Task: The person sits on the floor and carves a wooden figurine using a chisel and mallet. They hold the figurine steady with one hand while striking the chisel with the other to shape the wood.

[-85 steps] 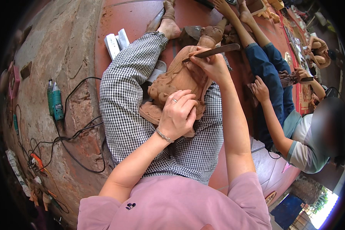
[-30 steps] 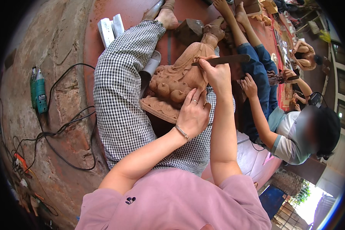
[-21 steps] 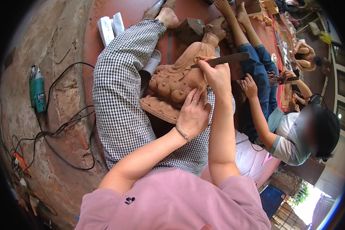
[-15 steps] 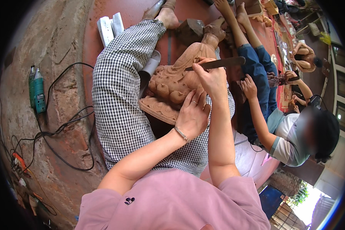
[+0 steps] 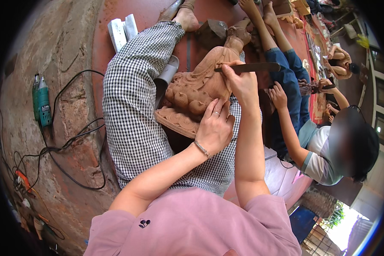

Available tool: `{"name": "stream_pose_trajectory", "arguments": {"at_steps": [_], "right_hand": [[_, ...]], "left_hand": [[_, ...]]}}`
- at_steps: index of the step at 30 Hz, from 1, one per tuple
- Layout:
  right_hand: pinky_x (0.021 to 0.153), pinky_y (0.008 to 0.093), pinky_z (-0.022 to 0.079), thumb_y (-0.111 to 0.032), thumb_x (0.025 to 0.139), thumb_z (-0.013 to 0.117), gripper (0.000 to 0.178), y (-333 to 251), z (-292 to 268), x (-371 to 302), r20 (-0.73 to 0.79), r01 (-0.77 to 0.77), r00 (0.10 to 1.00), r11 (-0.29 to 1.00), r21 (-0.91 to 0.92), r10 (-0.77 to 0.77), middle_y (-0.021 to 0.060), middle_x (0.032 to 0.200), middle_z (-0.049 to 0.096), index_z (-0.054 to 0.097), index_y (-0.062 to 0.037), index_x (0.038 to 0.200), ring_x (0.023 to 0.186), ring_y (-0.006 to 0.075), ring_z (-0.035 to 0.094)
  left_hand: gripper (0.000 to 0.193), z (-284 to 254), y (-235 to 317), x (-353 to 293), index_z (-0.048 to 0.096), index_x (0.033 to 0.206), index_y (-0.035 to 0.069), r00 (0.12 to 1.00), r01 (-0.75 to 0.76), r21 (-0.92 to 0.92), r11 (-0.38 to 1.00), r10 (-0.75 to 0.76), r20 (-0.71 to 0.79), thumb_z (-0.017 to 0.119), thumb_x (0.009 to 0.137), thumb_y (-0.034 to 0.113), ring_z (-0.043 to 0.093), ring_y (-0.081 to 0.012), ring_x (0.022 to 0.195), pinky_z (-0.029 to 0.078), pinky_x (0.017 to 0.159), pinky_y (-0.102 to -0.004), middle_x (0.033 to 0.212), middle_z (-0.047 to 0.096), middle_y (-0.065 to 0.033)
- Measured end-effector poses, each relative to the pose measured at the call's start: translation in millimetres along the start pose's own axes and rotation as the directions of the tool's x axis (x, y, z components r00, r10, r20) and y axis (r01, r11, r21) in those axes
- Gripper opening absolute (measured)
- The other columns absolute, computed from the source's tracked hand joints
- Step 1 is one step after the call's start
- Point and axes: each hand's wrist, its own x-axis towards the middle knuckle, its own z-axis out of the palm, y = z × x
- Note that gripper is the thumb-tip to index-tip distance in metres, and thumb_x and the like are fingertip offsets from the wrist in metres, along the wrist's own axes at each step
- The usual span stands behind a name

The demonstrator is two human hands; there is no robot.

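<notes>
A reddish-brown carved wooden statue (image 5: 205,74) lies tilted across my lap, its carved base towards me and its narrow end pointing away. Over the statue's lower part my left hand (image 5: 216,126) is laid, fingers pressed along its near side. In my right hand (image 5: 243,87) is a flat, dark file (image 5: 256,67), pinched between thumb and fingers. The file's left tip sits at the statue's right side; whether it touches is hard to tell. Its dark, wide end sticks out to the right past my hand.
On the left, green rotary power tools (image 5: 43,102) lie with black cables (image 5: 79,134) on the worn concrete. White blocks (image 5: 121,32) stand beyond my left knee. At my right sits a co-worker (image 5: 324,145), legs stretched out, holding a dark carved piece (image 5: 307,87).
My right hand has shifted a little to the right with the file, drawing its tip back across the statue. My left hand and the statue stay in place.
</notes>
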Motion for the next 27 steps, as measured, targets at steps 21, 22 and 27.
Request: {"name": "stream_pose_trajectory", "arguments": {"at_steps": [21, 22, 27], "right_hand": [[0.059, 0.0304, 0.047, -0.017, 0.085, 0.077, 0.022, 8, -6, -3, 0.072, 0.101, 0.992, 0.994, -0.03, -0.099, 0.0075, 0.069, 0.066, 0.074, 0.003, 0.093, 0.063, 0.015, 0.059], [0.059, 0.03, 0.047, -0.016, 0.085, 0.076, 0.021, 8, -6, -2, 0.072, 0.094, 0.993, 0.996, -0.006, -0.093, 0.0071, 0.068, 0.066, 0.074, 0.003, 0.093, 0.063, 0.014, 0.058], [0.058, 0.026, 0.046, -0.013, 0.086, 0.077, 0.017, 5, -11, 1, 0.074, -0.027, 0.997, 0.996, 0.085, 0.021, 0.006, 0.07, 0.067, 0.073, 0.0025, 0.093, 0.065, 0.0094, 0.058]], "left_hand": [[0.017, -1, -1, 1, 0.067, 0.085, -0.001, 1.0, 0.002, -0.003, 1.0, -0.002, -0.01, 0.062, 0.079, 0.015, 0.049, -0.0379, 0.129, 0.031, 0.117, -0.0493, 0.125, 0.06, -0.0249], [0.017, -2, 0, 1, 0.067, 0.085, -0.001, 1.0, 0.005, 0.005, 1.0, -0.005, -0.001, 0.062, 0.079, 0.015, 0.049, -0.0379, 0.129, 0.031, 0.117, -0.0493, 0.125, 0.06, -0.0249], [0.017, -4, 0, 2, 0.067, 0.086, -0.001, 1.0, 0.003, 0.006, 1.0, -0.003, 0.007, 0.063, 0.079, 0.014, 0.049, -0.0372, 0.129, 0.031, 0.117, -0.049, 0.125, 0.06, -0.0242]]}}
